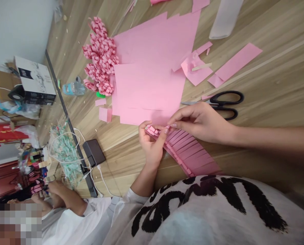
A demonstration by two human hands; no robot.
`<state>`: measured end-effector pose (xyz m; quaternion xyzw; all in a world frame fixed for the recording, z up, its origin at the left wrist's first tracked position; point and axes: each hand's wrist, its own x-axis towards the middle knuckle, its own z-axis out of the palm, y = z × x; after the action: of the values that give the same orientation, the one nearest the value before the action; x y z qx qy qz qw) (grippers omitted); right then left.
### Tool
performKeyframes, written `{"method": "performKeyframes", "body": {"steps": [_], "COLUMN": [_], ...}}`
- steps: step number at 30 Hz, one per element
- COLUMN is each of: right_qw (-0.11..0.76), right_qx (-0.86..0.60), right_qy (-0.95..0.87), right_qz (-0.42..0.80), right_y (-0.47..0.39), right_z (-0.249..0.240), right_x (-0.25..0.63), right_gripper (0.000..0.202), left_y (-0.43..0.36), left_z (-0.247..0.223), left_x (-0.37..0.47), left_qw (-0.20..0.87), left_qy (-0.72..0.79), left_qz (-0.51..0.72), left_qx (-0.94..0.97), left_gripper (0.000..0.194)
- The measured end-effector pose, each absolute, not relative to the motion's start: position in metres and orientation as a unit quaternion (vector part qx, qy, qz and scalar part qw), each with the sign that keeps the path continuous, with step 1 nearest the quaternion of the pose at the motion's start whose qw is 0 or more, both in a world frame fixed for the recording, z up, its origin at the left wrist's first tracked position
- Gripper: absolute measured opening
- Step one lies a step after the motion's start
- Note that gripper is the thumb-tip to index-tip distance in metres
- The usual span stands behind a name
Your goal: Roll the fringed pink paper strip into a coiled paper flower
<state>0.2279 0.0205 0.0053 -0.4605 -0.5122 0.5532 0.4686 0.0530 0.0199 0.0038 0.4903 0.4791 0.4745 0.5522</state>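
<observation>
A fringed strip of pink paper stretches from my hands down toward my shirt, its slits cut side by side. Small folded loops run along one edge. My left hand is closed on the strip's far end, where a little bunch of pink loops shows between the fingers. With thumb and forefinger together, my right hand pinches the strip beside the left thumb; the exact bit of paper in that pinch is partly hidden. Black-handled scissors lie just beyond my right hand, the blades pointing left.
Large pink sheets lie beyond my hands, beside a pile of curled pink paper flowers. Pink scraps are scattered at right. A black box with cables, a plastic bottle and another person's arm are at left.
</observation>
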Motion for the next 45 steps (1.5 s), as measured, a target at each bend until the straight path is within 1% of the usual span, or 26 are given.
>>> {"method": "performKeyframes", "body": {"steps": [3, 6, 11, 17, 19, 23, 29, 33, 35, 40, 45], "right_qw": [0.465, 0.479, 0.503, 0.512, 0.51, 0.494, 0.483, 0.475, 0.474, 0.466, 0.463], "right_qx": [-0.463, -0.453, -0.452, -0.433, -0.433, -0.446, -0.446, -0.445, -0.451, -0.442, -0.43], "right_qy": [-0.512, -0.499, -0.465, -0.442, -0.447, -0.464, -0.467, -0.464, -0.463, -0.464, -0.482], "right_qz": [0.555, 0.562, 0.571, 0.596, 0.594, 0.584, 0.591, 0.601, 0.597, 0.61, 0.607], "right_y": [0.0207, 0.0211, 0.0215, 0.0214, 0.0216, 0.0221, 0.0221, 0.0216, 0.0212, 0.0204, 0.02], "right_z": [0.0046, 0.0042, 0.0019, -0.0003, 0.0005, 0.0031, 0.0036, 0.0048, 0.0057, 0.0071, 0.0053], "right_x": [0.2278, 0.2271, 0.2258, 0.2248, 0.2248, 0.2258, 0.2269, 0.2266, 0.2263, 0.2258, 0.2251], "right_gripper": [0.015, 0.017, 0.006, 0.004, 0.006, 0.016, 0.012, 0.024, 0.027, 0.018, 0.017], "left_y": [0.0196, 0.0197, 0.0195, 0.0185, 0.018, 0.0179, 0.0179, 0.0167, 0.0161, 0.016, 0.0176], "left_z": [0.0033, 0.0027, 0.0023, 0.0025, 0.0026, 0.0028, 0.0028, 0.0033, 0.0036, 0.0038, 0.0035], "left_x": [0.0524, 0.0517, 0.0508, 0.0511, 0.0516, 0.0515, 0.0506, 0.0497, 0.0491, 0.0472, 0.0455], "left_qw": [0.552, 0.549, 0.543, 0.538, 0.541, 0.55, 0.546, 0.534, 0.531, 0.538, 0.55], "left_qy": [0.476, 0.48, 0.486, 0.475, 0.467, 0.455, 0.448, 0.46, 0.461, 0.457, 0.442], "left_qz": [0.475, 0.475, 0.472, 0.473, 0.474, 0.475, 0.471, 0.456, 0.448, 0.434, 0.423], "left_qx": [0.492, 0.492, 0.496, 0.511, 0.515, 0.515, 0.528, 0.543, 0.552, 0.56, 0.568], "left_gripper": [0.043, 0.043, 0.044, 0.043, 0.042, 0.042, 0.04, 0.041, 0.042, 0.042, 0.037]}}
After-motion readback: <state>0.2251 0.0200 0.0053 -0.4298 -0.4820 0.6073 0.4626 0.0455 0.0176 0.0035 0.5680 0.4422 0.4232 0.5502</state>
